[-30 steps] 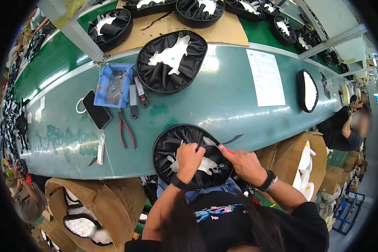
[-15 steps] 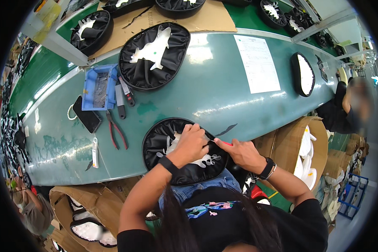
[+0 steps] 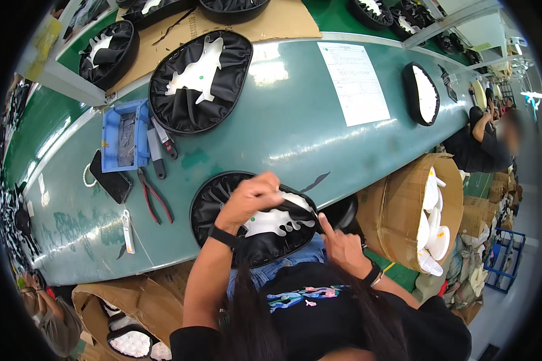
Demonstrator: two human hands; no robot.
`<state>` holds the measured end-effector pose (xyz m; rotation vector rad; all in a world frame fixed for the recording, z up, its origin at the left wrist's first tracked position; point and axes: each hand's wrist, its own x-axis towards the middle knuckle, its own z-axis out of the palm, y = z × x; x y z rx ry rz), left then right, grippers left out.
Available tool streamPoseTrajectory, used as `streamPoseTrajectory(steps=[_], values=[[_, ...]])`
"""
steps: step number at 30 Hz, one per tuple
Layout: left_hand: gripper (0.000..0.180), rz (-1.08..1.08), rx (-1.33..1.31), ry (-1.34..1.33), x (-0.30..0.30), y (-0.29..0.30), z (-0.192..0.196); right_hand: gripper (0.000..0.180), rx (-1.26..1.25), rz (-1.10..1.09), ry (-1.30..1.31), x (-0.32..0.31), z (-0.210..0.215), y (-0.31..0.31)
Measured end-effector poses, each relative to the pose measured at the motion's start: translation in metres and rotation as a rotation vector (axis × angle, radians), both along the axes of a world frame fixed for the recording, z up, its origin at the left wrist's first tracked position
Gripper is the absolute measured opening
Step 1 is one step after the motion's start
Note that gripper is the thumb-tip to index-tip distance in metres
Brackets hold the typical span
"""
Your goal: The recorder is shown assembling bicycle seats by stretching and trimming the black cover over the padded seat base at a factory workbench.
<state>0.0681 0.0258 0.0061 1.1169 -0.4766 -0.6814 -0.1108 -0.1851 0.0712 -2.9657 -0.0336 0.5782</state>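
Observation:
On my lap, against the table edge, lies a rounded pad (image 3: 214,201) with a gathered black leather-like cover and a white lobed backing plate (image 3: 265,224). My left hand (image 3: 254,197) is closed above it, pulling up the black cover. A taut fold of cover (image 3: 299,212) runs from its fingers to the pad's right rim. There my right hand (image 3: 345,248) points its index finger at the rim, with the other fingers curled. A slim red tool showed in that hand half a second ago; now the fingers hide most of it.
Left on the green table (image 3: 271,144) are a blue bin (image 3: 109,144), flat-handled tools (image 3: 156,153), red-handled pliers (image 3: 153,197) and a phone (image 3: 109,179). Another black pad (image 3: 235,60) and a paper sheet (image 3: 355,84) lie beyond. A carton (image 3: 391,219) of white parts stands right.
My left hand has lifted and shifted left, drawing the black cover up. The right hand has moved slightly down, and the red of its tool no longer shows. The whole view has shifted.

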Motion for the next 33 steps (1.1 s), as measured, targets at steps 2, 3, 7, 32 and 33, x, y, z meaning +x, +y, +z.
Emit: streamPoseTrajectory(steps=[2, 3, 7, 32, 33], values=[[0.029, 0.238, -0.306, 0.373, -0.002, -0.003, 0.014, 0.060, 0.099, -0.094, 0.003, -0.007, 0.001, 0.006], [0.023, 0.147, -0.173, 0.371, 0.001, -0.003, 0.017, 0.058, 0.137, -0.111, -0.017, 0.000, -0.001, 0.006], [0.011, 0.100, 0.687, -0.842, 0.002, -0.022, -0.003, 0.057, 0.124, -0.043, -0.077, 0.035, 0.000, 0.004], [0.012, 0.210, 0.876, -0.651, 0.030, 0.019, 0.052, 0.052, 0.015, 0.314, 0.048, 0.167, 0.011, 0.004], [0.015, 0.145, 0.991, -0.832, 0.036, 0.016, 0.038, 0.050, 0.042, 0.291, 0.058, 0.167, 0.010, 0.006]])
